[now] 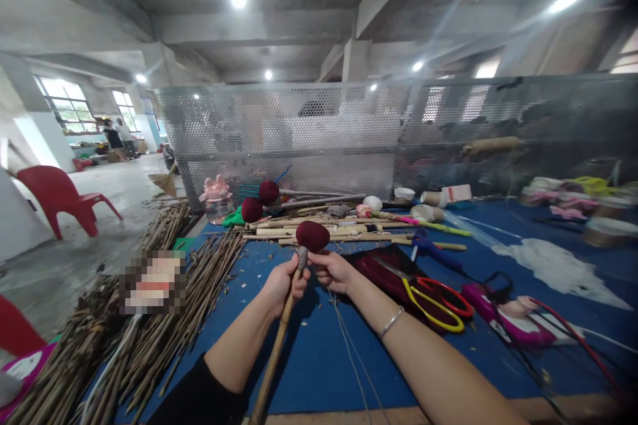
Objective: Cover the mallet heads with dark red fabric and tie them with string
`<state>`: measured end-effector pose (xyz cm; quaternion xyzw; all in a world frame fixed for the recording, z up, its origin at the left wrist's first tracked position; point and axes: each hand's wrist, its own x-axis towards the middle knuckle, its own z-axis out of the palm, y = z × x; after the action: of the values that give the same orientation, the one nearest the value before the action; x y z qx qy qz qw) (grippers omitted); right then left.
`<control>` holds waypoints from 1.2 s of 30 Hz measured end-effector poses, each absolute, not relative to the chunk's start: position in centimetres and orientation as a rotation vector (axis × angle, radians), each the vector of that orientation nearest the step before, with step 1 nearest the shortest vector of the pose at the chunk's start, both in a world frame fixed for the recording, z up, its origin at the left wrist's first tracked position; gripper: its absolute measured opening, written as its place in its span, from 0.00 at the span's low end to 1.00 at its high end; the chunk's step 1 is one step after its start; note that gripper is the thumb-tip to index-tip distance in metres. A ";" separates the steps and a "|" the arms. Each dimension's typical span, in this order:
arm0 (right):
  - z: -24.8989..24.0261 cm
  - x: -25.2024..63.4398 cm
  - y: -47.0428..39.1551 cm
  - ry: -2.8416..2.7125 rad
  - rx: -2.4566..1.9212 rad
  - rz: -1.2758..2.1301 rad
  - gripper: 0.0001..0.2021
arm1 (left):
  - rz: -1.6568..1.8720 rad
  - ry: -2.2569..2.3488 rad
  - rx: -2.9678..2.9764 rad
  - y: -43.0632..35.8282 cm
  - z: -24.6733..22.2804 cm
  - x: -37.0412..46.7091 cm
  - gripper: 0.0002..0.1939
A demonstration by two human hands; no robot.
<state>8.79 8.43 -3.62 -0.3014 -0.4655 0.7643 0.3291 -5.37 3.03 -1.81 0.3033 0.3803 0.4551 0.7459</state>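
A wooden stick (276, 345) slants up from the table's front edge, topped by a dark red padded ball (313, 236). Grey wrapping (302, 257) covers the stick just under the ball. My left hand (285, 284) is closed round the stick below that wrapping. Beside it, my right hand (333, 271) has its fingers pinched together near the base of the ball; what they grip is too small to make out. Thin grey thread (349, 339) hangs below my right hand down to the table's front edge.
Bundled twigs (164, 319) lie at the left. Behind my hands are sticks (323, 231) and two more red balls (252, 210). Yellow-handled scissors (423, 305), a dark red cloth (381, 265), a blue glue gun (433, 251) and white plastic (563, 269) lie right.
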 end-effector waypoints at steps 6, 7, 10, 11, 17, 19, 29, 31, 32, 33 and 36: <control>-3.2 8.1 7.9 -1.184 -0.805 1.900 0.18 | 1.257 1.236 1.049 2.3 -2.6 -4.2 0.19; -3.1 8.0 7.9 -1.192 -0.815 1.894 0.19 | 1.306 1.276 1.121 2.3 -2.7 -4.1 0.20; -2.8 7.8 7.8 -1.239 -0.823 1.859 0.18 | 1.368 1.317 1.213 2.4 -2.9 -4.2 0.18; -2.7 7.8 7.8 -1.260 -0.817 1.839 0.18 | 1.377 1.305 1.209 2.4 -2.8 -4.3 0.17; -2.1 8.8 7.7 -1.283 -0.828 1.811 0.16 | 1.402 1.260 1.133 2.6 -2.3 -4.6 0.18; -2.1 8.9 7.6 -1.246 -0.839 1.771 0.16 | 1.400 1.246 1.096 2.6 -2.1 -4.5 0.18; -2.0 8.5 7.7 -1.183 -0.777 1.802 0.18 | 1.422 1.043 1.005 2.3 -1.8 -4.3 0.20; -2.1 8.8 7.7 -1.151 -0.741 1.834 0.17 | 1.362 0.971 0.998 2.2 -1.6 -4.4 0.20; -2.2 9.0 7.7 -1.136 -0.729 1.872 0.18 | 1.311 0.941 0.991 2.2 -1.5 -4.5 0.20; -2.3 9.2 7.6 -1.119 -0.718 1.925 0.18 | 1.248 0.913 0.984 2.1 -1.3 -4.6 0.20; -2.7 9.6 7.5 -1.052 -0.710 2.041 0.20 | 1.039 0.879 0.934 2.0 -1.0 -4.7 0.18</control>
<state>9.59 7.55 -2.74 -0.2755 -0.4082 0.7920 0.3609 -4.67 1.97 -1.01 0.4158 0.3912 0.4627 0.6783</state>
